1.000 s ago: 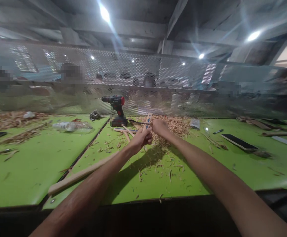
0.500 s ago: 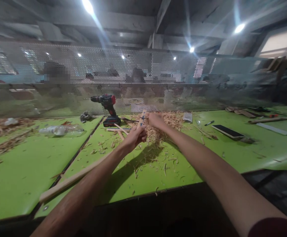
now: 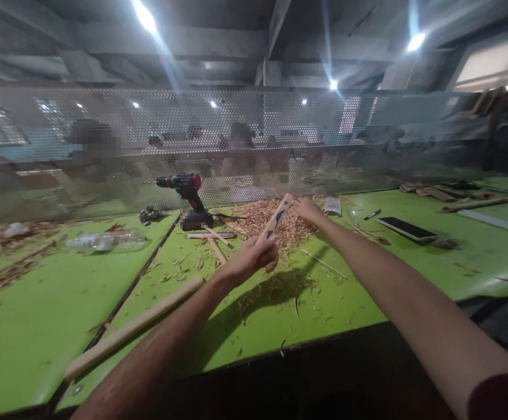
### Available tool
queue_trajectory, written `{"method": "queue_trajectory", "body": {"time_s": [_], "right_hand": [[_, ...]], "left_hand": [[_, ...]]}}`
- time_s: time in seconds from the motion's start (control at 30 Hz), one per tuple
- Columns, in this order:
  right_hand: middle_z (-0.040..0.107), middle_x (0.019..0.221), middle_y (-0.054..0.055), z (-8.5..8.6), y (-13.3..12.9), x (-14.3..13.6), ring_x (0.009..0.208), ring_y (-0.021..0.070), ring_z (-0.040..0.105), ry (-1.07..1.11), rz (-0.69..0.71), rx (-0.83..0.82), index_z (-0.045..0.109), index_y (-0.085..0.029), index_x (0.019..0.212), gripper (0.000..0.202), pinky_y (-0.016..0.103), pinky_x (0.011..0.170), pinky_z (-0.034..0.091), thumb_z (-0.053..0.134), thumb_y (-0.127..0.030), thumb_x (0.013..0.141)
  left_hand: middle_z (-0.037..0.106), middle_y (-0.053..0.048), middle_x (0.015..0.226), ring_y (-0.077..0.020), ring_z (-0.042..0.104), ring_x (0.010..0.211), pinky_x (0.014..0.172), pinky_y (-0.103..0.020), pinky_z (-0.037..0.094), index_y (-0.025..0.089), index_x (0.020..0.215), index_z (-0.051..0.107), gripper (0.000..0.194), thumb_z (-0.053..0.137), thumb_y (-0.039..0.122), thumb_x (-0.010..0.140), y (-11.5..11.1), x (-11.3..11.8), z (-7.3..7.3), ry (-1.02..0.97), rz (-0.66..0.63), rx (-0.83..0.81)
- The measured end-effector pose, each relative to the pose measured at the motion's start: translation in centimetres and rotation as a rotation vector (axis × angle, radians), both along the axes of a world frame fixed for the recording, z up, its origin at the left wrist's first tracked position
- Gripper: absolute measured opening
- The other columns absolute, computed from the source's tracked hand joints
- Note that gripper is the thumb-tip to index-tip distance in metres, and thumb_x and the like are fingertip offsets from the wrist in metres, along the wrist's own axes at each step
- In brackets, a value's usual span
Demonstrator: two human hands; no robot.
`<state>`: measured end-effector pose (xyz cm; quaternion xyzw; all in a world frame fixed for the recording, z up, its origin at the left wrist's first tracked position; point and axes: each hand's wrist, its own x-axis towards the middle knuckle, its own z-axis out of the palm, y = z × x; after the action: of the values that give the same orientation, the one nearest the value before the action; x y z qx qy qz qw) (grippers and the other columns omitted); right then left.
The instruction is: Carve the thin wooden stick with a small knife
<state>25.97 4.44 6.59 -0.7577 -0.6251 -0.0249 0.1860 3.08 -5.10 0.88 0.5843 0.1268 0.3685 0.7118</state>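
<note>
My left hand (image 3: 260, 254) is closed around the lower end of a flat wooden strip (image 3: 275, 220) with dark blue marks on its face. The strip tilts up and away to the right. Close to its upper end is my right hand (image 3: 308, 211), with the fingers curled in; whatever they grip is hidden. Behind and below both hands lies a heap of curly wood shavings (image 3: 258, 217) on the green bench top (image 3: 323, 303). A thin pale stick (image 3: 323, 263) rests on the bench under my right forearm.
A cordless drill (image 3: 188, 195) stands upright before a perforated metal screen (image 3: 280, 154). To the left are a wooden rod (image 3: 135, 326) and a clear plastic bottle (image 3: 105, 240). On the right lie a phone-like dark slab (image 3: 406, 228), a pen (image 3: 372, 214) and a small plastic packet (image 3: 333, 206).
Both hands have shifted right, carrying the wooden strip along. More of its blue-marked face shows. The thin stick on the bench has come into view.
</note>
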Motion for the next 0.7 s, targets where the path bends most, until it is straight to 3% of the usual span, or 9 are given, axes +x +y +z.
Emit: {"method": "queue_trajectory", "body": {"time_s": [0.17, 0.3, 0.5, 0.7], "right_hand": [[0.075, 0.108, 0.028, -0.8, -0.1, 0.6, 0.087, 0.0189, 0.069, 0.040, -0.020, -0.028, 0.074, 0.007, 0.118, 0.042, 0.027, 0.069, 0.037, 0.045, -0.022, 0.107], [0.079, 0.103, 0.017, -1.5, -1.3, -1.5, 0.085, 0.0194, 0.068, 0.045, 0.084, -0.024, 0.080, -0.007, 0.110, 0.035, 0.025, 0.070, 0.041, 0.051, -0.024, 0.103], [0.081, 0.106, 0.015, -3.0, -4.2, -5.2, 0.096, 0.0250, 0.073, -0.056, 0.189, -0.028, 0.084, -0.017, 0.104, 0.031, 0.028, 0.080, 0.049, 0.056, -0.028, 0.099], [0.079, 0.112, 0.024, -3.1, -4.8, -5.6, 0.107, 0.0326, 0.075, -0.203, 0.196, -0.048, 0.080, -0.008, 0.118, 0.039, 0.035, 0.088, 0.053, 0.048, -0.025, 0.103]], "left_hand": [[0.032, 0.007, 0.061, -0.0096, 0.040, 0.055, 0.056, -0.022, 0.035, 0.021, 0.072, 0.039, 0.054, 0.073, 0.057, 0.094, 2.0, -0.9, -1.0, -0.029, 0.010, -0.131], [0.030, 0.007, 0.061, -0.0100, 0.036, 0.055, 0.055, -0.022, 0.034, 0.021, 0.069, 0.038, 0.059, 0.072, 0.063, 0.092, 2.4, -1.1, -1.3, -0.031, -0.020, -0.182], [0.032, 0.006, 0.062, -0.0099, 0.036, 0.055, 0.055, -0.022, 0.035, 0.021, 0.071, 0.040, 0.057, 0.071, 0.063, 0.093, 2.1, -1.2, -1.4, -0.009, -0.007, -0.170], [0.034, 0.007, 0.058, -0.0110, 0.043, 0.054, 0.056, -0.024, 0.038, 0.022, 0.070, 0.039, 0.053, 0.070, 0.057, 0.096, 1.9, -1.2, -1.5, 0.066, 0.021, -0.061]]}}
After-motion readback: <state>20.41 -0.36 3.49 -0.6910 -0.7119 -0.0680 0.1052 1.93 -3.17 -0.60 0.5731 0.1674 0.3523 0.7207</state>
